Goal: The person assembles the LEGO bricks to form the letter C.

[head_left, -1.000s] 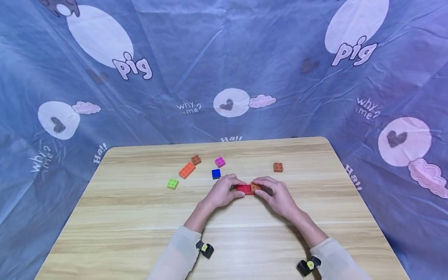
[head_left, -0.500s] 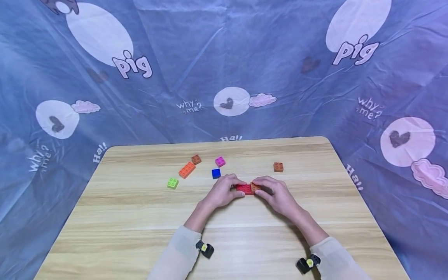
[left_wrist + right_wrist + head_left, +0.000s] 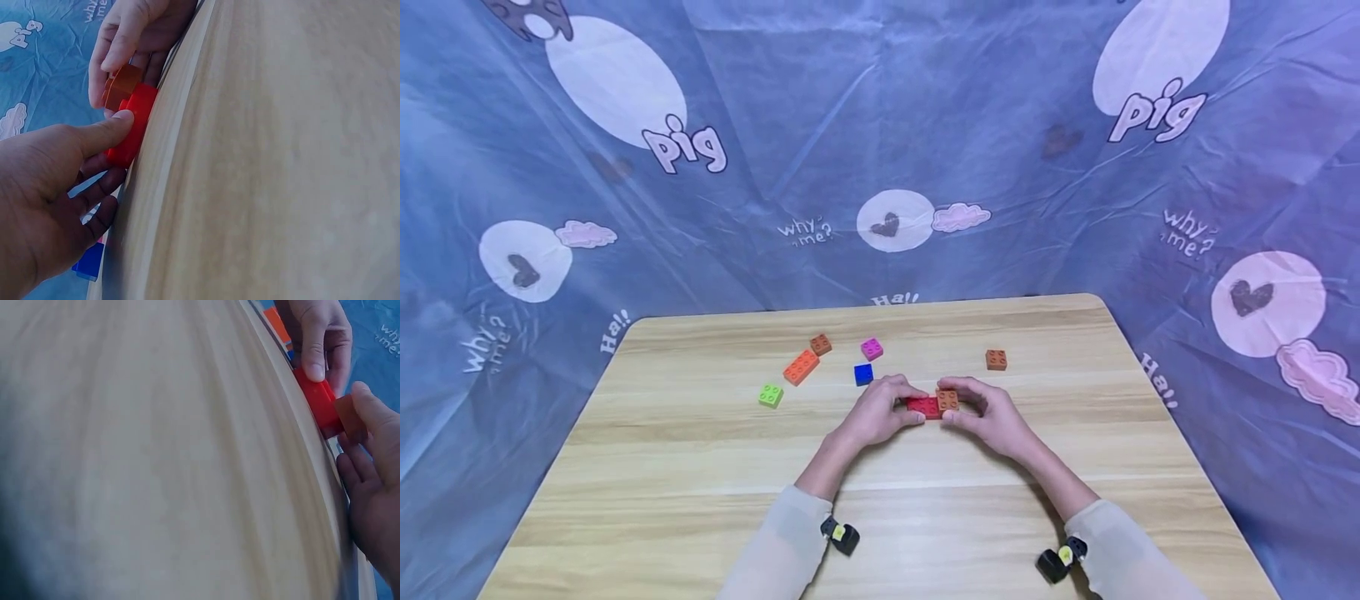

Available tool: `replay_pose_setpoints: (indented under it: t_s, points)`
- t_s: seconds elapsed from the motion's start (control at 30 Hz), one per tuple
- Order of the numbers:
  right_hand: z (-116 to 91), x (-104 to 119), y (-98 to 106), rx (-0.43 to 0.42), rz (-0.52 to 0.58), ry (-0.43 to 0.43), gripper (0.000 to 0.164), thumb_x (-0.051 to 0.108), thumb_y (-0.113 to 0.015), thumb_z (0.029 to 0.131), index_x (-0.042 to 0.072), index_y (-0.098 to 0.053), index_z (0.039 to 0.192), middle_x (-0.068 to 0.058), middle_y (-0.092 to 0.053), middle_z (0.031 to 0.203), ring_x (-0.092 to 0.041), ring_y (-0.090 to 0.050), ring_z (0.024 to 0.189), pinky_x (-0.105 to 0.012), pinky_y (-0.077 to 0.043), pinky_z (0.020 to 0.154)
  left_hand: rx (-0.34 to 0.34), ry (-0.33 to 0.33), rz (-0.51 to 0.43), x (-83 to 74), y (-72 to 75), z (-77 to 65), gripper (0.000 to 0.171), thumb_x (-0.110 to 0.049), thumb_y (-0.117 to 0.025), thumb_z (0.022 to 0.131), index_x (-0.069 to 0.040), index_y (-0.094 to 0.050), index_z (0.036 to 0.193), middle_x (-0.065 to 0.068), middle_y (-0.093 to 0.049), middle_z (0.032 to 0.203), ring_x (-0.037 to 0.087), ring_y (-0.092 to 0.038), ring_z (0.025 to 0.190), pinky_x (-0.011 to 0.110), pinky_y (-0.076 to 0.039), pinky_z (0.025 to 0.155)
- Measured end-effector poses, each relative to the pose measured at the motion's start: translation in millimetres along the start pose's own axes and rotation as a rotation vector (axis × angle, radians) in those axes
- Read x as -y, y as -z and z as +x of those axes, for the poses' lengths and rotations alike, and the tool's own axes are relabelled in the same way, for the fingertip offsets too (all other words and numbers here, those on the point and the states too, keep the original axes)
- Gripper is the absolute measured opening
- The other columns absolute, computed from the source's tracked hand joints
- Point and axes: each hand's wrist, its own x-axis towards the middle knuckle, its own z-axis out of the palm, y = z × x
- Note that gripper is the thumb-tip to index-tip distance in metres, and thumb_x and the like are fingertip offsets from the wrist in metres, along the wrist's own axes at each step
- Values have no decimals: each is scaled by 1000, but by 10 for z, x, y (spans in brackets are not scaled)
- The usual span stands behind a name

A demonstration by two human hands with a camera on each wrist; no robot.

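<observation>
In the head view a red brick (image 3: 927, 406) lies on the wooden table. My left hand (image 3: 880, 408) pinches its left end, the thumb on the near side. A brown-orange brick (image 3: 947, 400) sits over the red brick's right end, its studs uncovered. My right hand (image 3: 992, 417) has thumb and forefinger extended along its near and far sides. From the left wrist, the brown-orange brick (image 3: 123, 86) overlaps the red brick (image 3: 139, 125) above the tabletop. The right thumb tip (image 3: 360, 389) lies at the upper corner of the brown-orange brick in the right wrist view.
Beyond the left hand are a blue brick (image 3: 863, 374) and a magenta brick (image 3: 872, 348). Farther left lie a lime brick (image 3: 771, 395), a long orange brick (image 3: 801, 367) and a brown brick (image 3: 821, 343). Another brown brick (image 3: 996, 359) is at the back right. A printed blue cloth (image 3: 820, 125) surrounds the table.
My right thumb and forefinger have slid off the top of the brown-orange brick to its sides, uncovering its studs. The left hand keeps its pinch on the red brick.
</observation>
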Motion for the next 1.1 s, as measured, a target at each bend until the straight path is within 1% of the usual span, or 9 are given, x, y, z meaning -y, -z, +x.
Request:
replay_pose_setpoints:
  t_s: [0.07, 0.2, 0.3, 0.57, 0.73, 0.97, 1.03, 1.1]
  points:
    - [4, 1, -14, -4, 24, 4, 46, 13, -78, 96, 8, -66, 140, -11, -70, 137, -32, -67, 126, -27, -54, 106, -6, -4, -1, 0, -5, -5, 37, -24, -86, 90, -13, -79, 125, -4, -71, 99, 13, -61, 92, 26, -51, 82]
    - [21, 12, -31, -16, 36, -5, 36, 11, -76, 98, 9, -72, 133, -10, -74, 129, -29, -72, 116, -23, -59, 96, -18, -24, -6, 1, -10, 7, 36, -22, -87, 89, -13, -79, 124, -4, -72, 98, 14, -62, 91, 26, -52, 81]
    - [30, 21, -33, -26, 32, -16, 33, 9, -77, 96, 10, -74, 129, -9, -75, 126, -26, -72, 114, -23, -59, 95, -16, -27, -9, -5, -11, 21, 37, -22, -87, 89, -13, -79, 124, -4, -72, 98, 14, -62, 91, 26, -51, 81]
    - [37, -3, -56, -29, -6, 12, 34, 10, -79, 95, 11, -74, 129, -5, -76, 125, -24, -72, 114, -24, -58, 97, 4, 3, -19, -21, 1, 0, 37, -24, -86, 91, -15, -78, 126, -4, -71, 98, 15, -61, 90, 26, -50, 82]
    - [34, -21, -76, -27, -9, 24, 34, 12, -79, 96, 14, -74, 129, -4, -76, 125, -24, -72, 114, -23, -58, 96, -2, 19, -32, -21, -1, -25, 37, -23, -86, 91, -15, -79, 126, -5, -70, 98, 14, -60, 91, 28, -50, 83]
    - [24, -19, -72, -18, -16, 2, 42, 9, -82, 91, 14, -73, 132, -6, -74, 129, -23, -71, 114, -25, -60, 93, -8, 38, -55, -7, -28, -39, 38, -22, -86, 90, -15, -78, 126, -5, -70, 100, 13, -61, 95, 28, -51, 86]
    - [24, -25, -75, -19, -20, -5, 43, 8, -83, 90, 14, -73, 132, -6, -74, 130, -23, -72, 113, -26, -61, 91, -4, 42, -46, -5, -31, -46, 39, -23, -86, 91, -14, -77, 128, -4, -71, 105, 14, -62, 98, 29, -52, 89]
    - [23, -26, -86, -25, -24, -10, 43, 8, -84, 90, 15, -73, 131, -5, -75, 129, -23, -72, 112, -25, -61, 91, -10, 37, -36, -7, -3, -71, 43, -26, -84, 93, -13, -74, 132, -2, -71, 114, 16, -63, 105, 32, -54, 94]
